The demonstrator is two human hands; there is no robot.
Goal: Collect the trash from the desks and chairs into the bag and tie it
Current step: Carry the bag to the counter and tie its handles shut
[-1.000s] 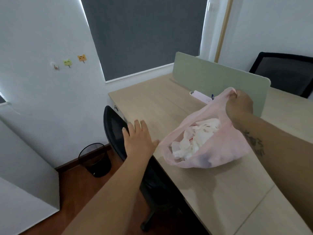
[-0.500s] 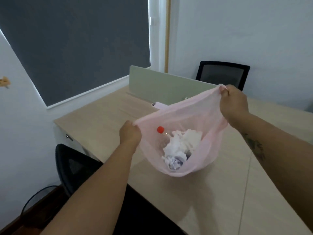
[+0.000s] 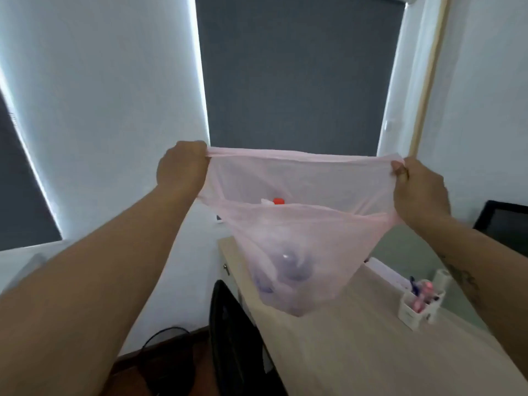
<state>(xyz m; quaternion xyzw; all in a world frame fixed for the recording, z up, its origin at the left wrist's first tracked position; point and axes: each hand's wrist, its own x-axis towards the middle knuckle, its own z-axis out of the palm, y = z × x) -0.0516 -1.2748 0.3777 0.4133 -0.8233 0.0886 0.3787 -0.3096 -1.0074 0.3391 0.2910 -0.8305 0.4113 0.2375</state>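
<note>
A thin pink plastic bag hangs in the air above the wooden desk, its mouth stretched wide between my hands. My left hand grips the left end of the rim and my right hand pinches the right end. Through the film I see crumpled white and purplish trash low in the bag, and a bottle's red cap near the top. The bag's bottom hovers just over the desk's left part.
A black chair stands at the desk's left edge, with a dark bin on the floor beside it. A white organiser holding pens sits on the desk by the green divider. Another black chair is at far right.
Both hands have raised the bag off the desk and pulled its mouth wide apart. One second ago only my right hand held it. The view has tilted up toward the window blind.
</note>
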